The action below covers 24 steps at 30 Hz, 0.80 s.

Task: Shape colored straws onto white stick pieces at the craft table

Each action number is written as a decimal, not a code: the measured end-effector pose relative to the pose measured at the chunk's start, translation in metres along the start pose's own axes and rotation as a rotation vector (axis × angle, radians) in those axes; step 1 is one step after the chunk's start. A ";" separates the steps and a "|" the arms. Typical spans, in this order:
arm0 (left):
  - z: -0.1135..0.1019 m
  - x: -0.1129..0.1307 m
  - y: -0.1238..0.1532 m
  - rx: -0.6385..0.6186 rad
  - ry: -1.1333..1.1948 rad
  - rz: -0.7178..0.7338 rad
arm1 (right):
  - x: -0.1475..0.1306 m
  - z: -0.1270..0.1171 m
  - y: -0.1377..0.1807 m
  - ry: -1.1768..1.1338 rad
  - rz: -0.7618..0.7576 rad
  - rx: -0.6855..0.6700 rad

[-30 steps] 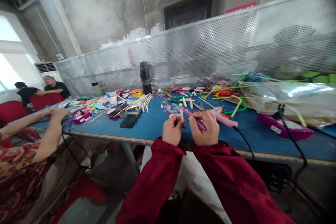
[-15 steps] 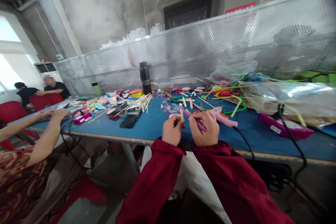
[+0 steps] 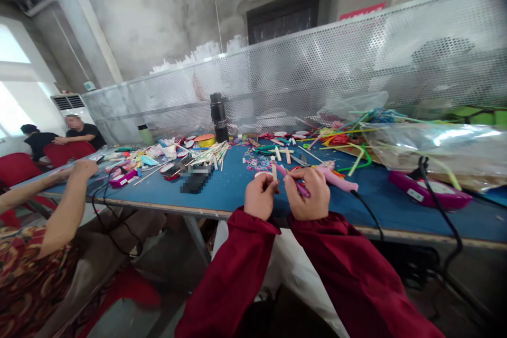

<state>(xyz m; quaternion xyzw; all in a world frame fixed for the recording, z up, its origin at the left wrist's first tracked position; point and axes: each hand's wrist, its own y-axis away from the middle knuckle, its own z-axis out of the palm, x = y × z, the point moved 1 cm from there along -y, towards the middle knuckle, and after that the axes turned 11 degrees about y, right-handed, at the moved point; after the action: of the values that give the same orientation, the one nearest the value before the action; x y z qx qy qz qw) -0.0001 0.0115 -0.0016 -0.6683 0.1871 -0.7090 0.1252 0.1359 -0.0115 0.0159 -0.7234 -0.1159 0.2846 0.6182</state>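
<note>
My left hand (image 3: 259, 195) is closed on a short flat wooden craft stick (image 3: 273, 168), held upright between thumb and fingers. Pinched in my right hand (image 3: 309, 194) is a slim purple pen-like tool (image 3: 303, 190). Its upper end leans toward the wooden stick; whether the two touch I cannot tell. Beyond my right hand lies a pink glue gun (image 3: 344, 179), its black cord dropping over the table's front edge. Small colourful rings (image 3: 257, 162) are scattered past my left hand, beside a few short pale sticks (image 3: 288, 156) and scissors (image 3: 304, 159).
A black thermos (image 3: 219, 119) stands at the back. Paper sticks (image 3: 212, 154) and a dark phone-like object (image 3: 197, 179) lie left of my hands. A purple device (image 3: 430, 190) with a cord and clear plastic bags (image 3: 439, 148) lie right. Another person's arm (image 3: 67, 211) rests at left.
My hands, the wooden stick and the purple tool have hardly moved. At the left, the other person's hands and forearm have shifted slightly.
</note>
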 end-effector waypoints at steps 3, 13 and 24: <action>0.000 0.000 0.000 0.001 0.007 0.012 | 0.000 0.000 0.000 0.013 0.019 0.005; 0.000 0.000 0.001 -0.001 0.021 0.028 | 0.000 0.000 0.001 0.015 -0.006 -0.007; 0.001 0.000 0.001 -0.003 0.049 0.027 | -0.001 -0.001 -0.001 -0.022 -0.033 0.021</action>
<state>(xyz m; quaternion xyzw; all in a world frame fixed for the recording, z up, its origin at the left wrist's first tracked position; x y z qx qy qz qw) 0.0003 0.0105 -0.0018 -0.6485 0.2003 -0.7229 0.1293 0.1356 -0.0125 0.0177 -0.7117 -0.1315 0.2837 0.6290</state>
